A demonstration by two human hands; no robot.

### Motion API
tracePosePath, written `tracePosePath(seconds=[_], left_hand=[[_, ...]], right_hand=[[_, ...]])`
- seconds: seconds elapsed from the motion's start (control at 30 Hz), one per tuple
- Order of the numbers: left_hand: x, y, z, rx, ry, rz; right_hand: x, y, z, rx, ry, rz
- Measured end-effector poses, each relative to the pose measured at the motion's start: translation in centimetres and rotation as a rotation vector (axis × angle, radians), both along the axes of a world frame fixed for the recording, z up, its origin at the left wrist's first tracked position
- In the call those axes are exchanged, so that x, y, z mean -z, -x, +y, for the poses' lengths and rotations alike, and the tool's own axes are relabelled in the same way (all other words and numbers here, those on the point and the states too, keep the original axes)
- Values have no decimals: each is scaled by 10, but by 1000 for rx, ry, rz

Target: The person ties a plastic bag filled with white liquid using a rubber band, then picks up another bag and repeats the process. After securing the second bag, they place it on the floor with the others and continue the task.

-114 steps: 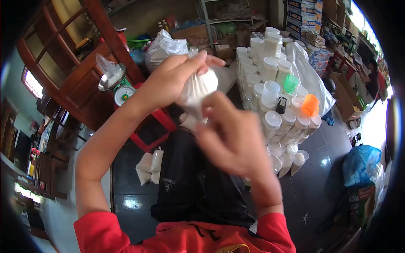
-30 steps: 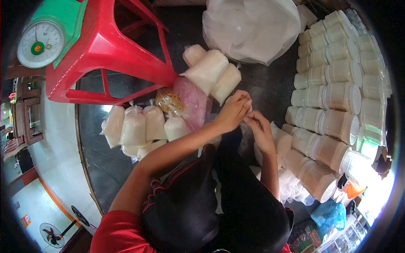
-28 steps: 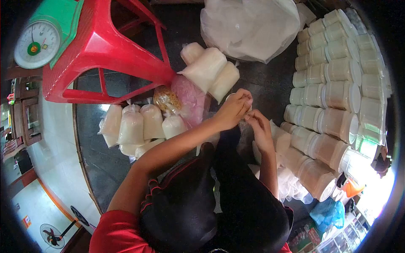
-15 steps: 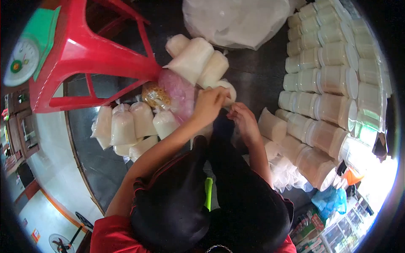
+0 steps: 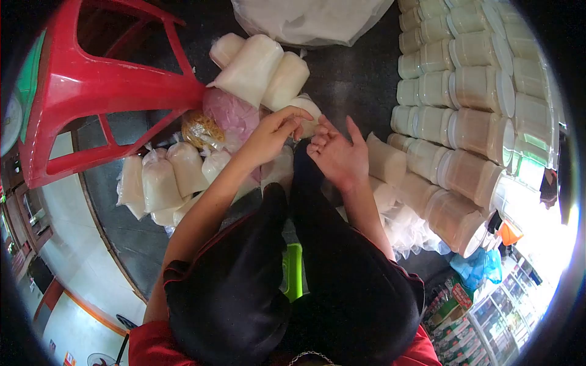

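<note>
My left hand point(image 5: 278, 133) is closed, with its fingers bent and the thumb pressed in. It is over the lower end of a filled white plastic bag point(image 5: 303, 108); what it pinches, if anything, is too small to make out. Beside it, my right hand point(image 5: 339, 152) is turned palm up, thumb spread and index finger stretched toward the left fingertips; nothing shows in its palm. Several more filled white bags point(image 5: 250, 68) lie just beyond. A pink plastic bag point(image 5: 231, 116) and a clear bag of yellowish-brown bits point(image 5: 201, 129), perhaps rubber bands, sit left of my left hand.
A red plastic stool point(image 5: 116, 82) stands at left, with knotted white bags point(image 5: 162, 183) near it. Stacked lidded plastic tubs point(image 5: 482, 128) line the right side. A large white sack point(image 5: 311, 21) is at the top. Something bright green point(image 5: 294, 271) shows between my knees.
My right hand has opened its thumb outward and turned palm up. The left hand stays closed beside it. The view has shifted, so the stool and bags appear farther left and up.
</note>
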State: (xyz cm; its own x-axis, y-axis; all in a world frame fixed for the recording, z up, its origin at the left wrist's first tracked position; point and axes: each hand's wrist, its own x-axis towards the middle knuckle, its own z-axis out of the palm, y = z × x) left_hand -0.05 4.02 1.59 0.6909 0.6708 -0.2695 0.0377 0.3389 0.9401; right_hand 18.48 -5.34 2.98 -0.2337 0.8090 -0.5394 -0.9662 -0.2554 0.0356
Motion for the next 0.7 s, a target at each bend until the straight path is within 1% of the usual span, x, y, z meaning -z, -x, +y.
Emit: tracePosePath(seconds=[0.1, 0.27, 0.3, 0.33, 0.37, 0.4, 0.43, 0.47, 0.5, 0.53, 0.57, 0.6, 0.67, 0.7], left_hand=[[2, 0, -5, 5, -26, 28], [6, 1, -3, -16, -21, 8], [6, 3, -1, 34, 5, 38], [6, 4, 1, 81, 33, 68], [2, 7, 5, 72, 43, 70], [-3, 10, 11, 150, -43, 120], [-5, 12, 15, 229, -135, 169], [-3, 13, 13, 224, -130, 171], [-2, 12, 10, 192, -121, 117], [-1, 11, 8, 161, -113, 64], [-1, 12, 9, 162, -110, 64], [0, 12, 13, 184, -109, 47], [-2, 9, 16, 201, -105, 24], [-4, 9, 18, 247, -127, 30]], right_hand=[[-6, 4, -2, 31, -16, 18], [-14, 8, 1, -2, -30, -21], [-16, 8, 2, -8, -23, -19], [-18, 8, 3, -83, -89, -183], [-21, 8, 3, -162, -154, -346], [-26, 9, 4, -171, -148, -342], [-31, 9, 8, -257, -141, -492], [-33, 10, 9, -340, -133, -641], [-29, 10, 10, -345, -131, -639], [-21, 10, 13, -349, -133, -701], [-14, 10, 14, -351, -133, -764], [-8, 11, 12, -351, -130, -766], [-1, 13, 10, -348, -59, -907], [0, 13, 8, -354, -58, -908]])
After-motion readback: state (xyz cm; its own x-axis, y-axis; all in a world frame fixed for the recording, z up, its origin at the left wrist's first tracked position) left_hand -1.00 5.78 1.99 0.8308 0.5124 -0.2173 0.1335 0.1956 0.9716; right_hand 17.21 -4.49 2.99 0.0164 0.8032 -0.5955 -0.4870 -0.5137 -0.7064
